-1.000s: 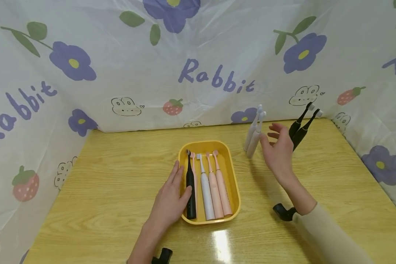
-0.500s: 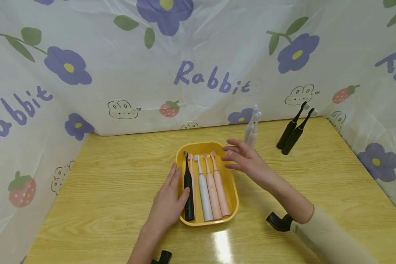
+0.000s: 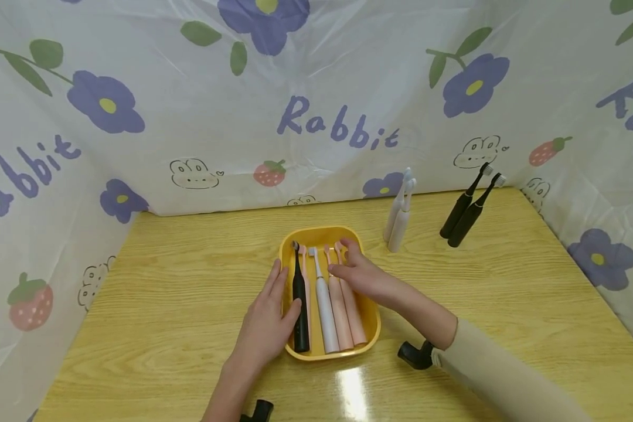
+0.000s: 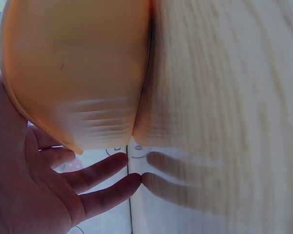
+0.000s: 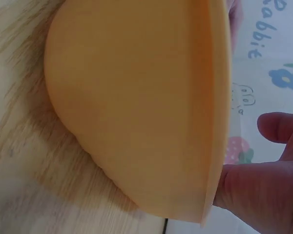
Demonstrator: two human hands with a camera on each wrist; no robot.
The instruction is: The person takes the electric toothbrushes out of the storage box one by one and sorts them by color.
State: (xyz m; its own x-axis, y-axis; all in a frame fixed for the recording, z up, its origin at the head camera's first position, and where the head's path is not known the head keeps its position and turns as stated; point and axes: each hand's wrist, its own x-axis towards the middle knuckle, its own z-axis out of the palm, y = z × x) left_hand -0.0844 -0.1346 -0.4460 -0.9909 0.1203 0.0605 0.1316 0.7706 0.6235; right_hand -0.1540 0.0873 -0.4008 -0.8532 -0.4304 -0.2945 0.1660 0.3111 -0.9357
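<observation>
A yellow tray [image 3: 375,337] holds a black electric toothbrush [image 3: 300,322], a pale grey-white one [image 3: 326,316] and several pink toothbrushes [image 3: 341,313]. At the tray's left rim lies my left hand [image 3: 266,322], fingers extended along the outer wall, thumb over the rim beside the black toothbrush. The left wrist view shows these fingers [image 4: 107,195] loosely straight below the tray wall [image 4: 88,58]. My right hand [image 3: 366,275] reaches over the right rim, thumb and forefinger apart near the pink toothbrush heads. Its fingertips are partly hidden behind the tray wall [image 5: 132,107] in the right wrist view.
Behind the tray to the right, two pale toothbrushes [image 3: 399,225] stand upright on the wooden table [image 3: 206,275]. Two black toothbrushes [image 3: 465,220] stand farther right. A printed cloth [image 3: 216,117] rises along the table's back and sides.
My right hand has moved left from beside the standing toothbrushes to over the tray, and down toward the pink heads. The left hand has stayed at the tray's left rim.
</observation>
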